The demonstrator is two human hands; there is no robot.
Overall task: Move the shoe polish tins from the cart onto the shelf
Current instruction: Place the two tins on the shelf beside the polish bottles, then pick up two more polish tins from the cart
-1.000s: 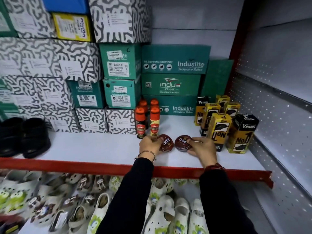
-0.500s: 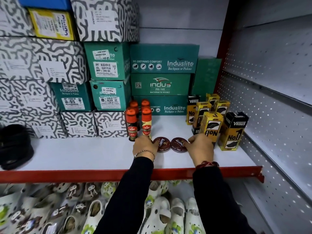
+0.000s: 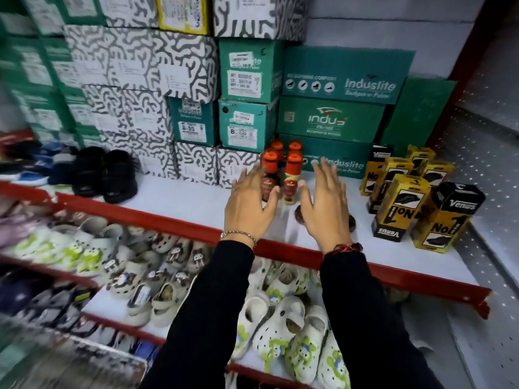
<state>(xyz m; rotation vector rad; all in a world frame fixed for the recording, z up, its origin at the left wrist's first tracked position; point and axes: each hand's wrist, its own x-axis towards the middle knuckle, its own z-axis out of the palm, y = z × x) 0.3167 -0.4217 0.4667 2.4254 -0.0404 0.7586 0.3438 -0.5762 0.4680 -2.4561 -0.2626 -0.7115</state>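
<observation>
Two dark brown shoe polish tins lie flat on the white shelf [image 3: 179,192], mostly hidden behind my right hand [image 3: 323,203]. One tin [image 3: 300,214] shows at the hand's left edge, the other [image 3: 351,222] at its right edge. My right hand hovers just above them with fingers spread, holding nothing. My left hand [image 3: 251,203] is raised beside it, fingers apart and empty, in front of the polish bottles. The cart is not in view.
Several red-capped polish bottles [image 3: 292,175] stand just behind my hands. Yellow and black Venus boxes [image 3: 401,209] stand to the right. Green and patterned shoe boxes [image 3: 331,119] fill the back. Black shoes [image 3: 106,175] sit left. White clogs [image 3: 280,327] fill the lower shelf.
Both hands have let go of the tins and lifted with fingers spread. The tins stay on the shelf. The view has swung left and tilted.
</observation>
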